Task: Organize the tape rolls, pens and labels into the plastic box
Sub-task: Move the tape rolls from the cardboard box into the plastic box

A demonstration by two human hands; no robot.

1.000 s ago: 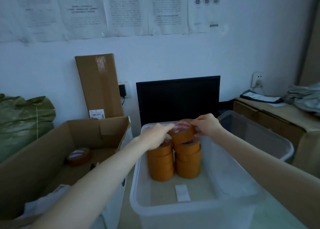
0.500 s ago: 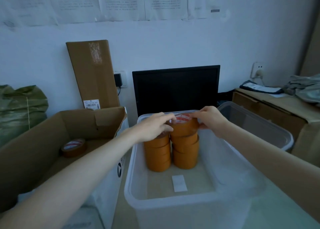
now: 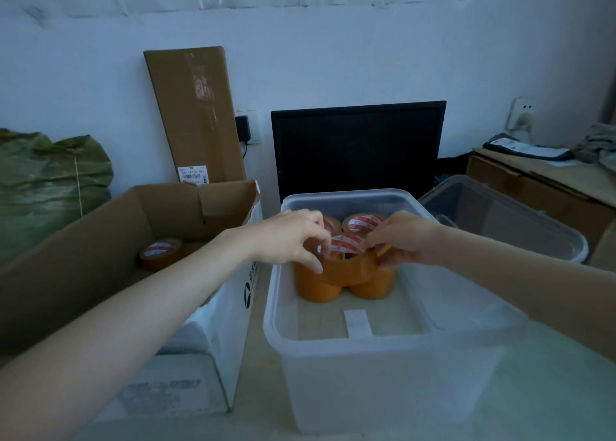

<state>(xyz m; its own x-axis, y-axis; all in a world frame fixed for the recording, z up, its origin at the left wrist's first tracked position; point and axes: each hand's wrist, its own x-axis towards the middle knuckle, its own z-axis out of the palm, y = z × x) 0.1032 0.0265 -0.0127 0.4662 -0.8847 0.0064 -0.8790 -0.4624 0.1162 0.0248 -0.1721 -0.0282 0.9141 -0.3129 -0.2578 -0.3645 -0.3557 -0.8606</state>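
Note:
A clear plastic box [image 3: 383, 367] stands in front of me with stacks of brown tape rolls [image 3: 318, 287] at its far end. One brown tape roll [image 3: 346, 267] with a red and white label sits across the front stacks. My left hand [image 3: 293, 237] and my right hand [image 3: 405, 240] both pinch this roll by its sides. A white label [image 3: 357, 322] lies flat on the box floor. One more tape roll [image 3: 161, 252] lies in the cardboard box [image 3: 100, 240] at the left.
A second clear plastic box [image 3: 520, 220] stands to the right. A black monitor [image 3: 358, 147] is behind the boxes, a flat carton [image 3: 196, 113] leans on the wall. A green sack [image 3: 50, 180] is at far left, cardboard boxes [image 3: 540, 187] at far right.
The view has tilted down and moved closer to the box. Both hands have lowered the held roll a little toward the front of the stacks; two more labelled rolls behind it now show.

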